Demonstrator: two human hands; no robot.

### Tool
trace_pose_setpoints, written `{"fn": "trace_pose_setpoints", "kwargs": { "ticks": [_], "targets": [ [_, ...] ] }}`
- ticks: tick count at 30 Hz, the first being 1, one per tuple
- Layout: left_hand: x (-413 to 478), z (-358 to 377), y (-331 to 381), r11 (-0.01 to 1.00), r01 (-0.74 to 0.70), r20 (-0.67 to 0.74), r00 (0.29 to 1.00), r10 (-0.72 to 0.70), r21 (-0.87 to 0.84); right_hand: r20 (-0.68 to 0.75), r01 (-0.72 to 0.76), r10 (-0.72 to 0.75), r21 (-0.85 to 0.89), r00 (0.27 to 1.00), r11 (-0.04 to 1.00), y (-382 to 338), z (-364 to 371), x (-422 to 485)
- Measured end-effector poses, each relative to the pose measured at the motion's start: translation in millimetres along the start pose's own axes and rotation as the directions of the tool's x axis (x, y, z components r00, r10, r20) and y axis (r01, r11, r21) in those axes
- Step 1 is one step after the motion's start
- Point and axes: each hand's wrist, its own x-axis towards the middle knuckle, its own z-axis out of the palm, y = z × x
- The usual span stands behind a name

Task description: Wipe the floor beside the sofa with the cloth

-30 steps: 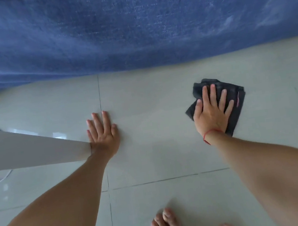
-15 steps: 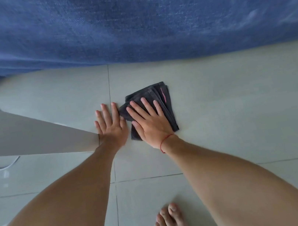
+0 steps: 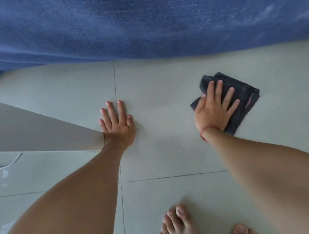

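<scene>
Our right hand (image 3: 214, 111), fingers spread flat on the cloth (image 3: 244, 95), slid it from our left hand (image 3: 117, 125) toward 3 o'clock, so we are wiping the floor (image 3: 155, 88) by the sofa (image 3: 135, 19), left hand flat and open.

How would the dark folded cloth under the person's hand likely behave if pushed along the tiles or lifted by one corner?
The cloth looks soft and layered, so lifted by a corner it would probably droop and unfold. Pushed under the flat right hand, it likely slides easily, since the floor tiles look smooth and glossy. Its loose edges may bunch or curl.
</scene>
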Motion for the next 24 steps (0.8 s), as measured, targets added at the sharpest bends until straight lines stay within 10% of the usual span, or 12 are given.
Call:
{"fn": "trace_pose_setpoints", "kwargs": {
  "ticks": [6,12,24],
  "targets": [
    [1,-2,0,1.0,0.015,0.037,0.999,-0.014,-0.007,0.094,0.538,-0.535,0.0,0.839,0.843,-73,27,-82],
    [0,-3,-2,1.0,0.022,0.064,0.998,-0.022,0.0,0.159,0.752,-0.744,0.011,0.649,0.659,-44,26,-74],
    [-4,11,91,0.957,-0.287,-0.102,0.954,0.282,-0.036,-0.016,-0.024,0.024,-0.004,1.0,1.0,108,-34,27]
  ]
}}
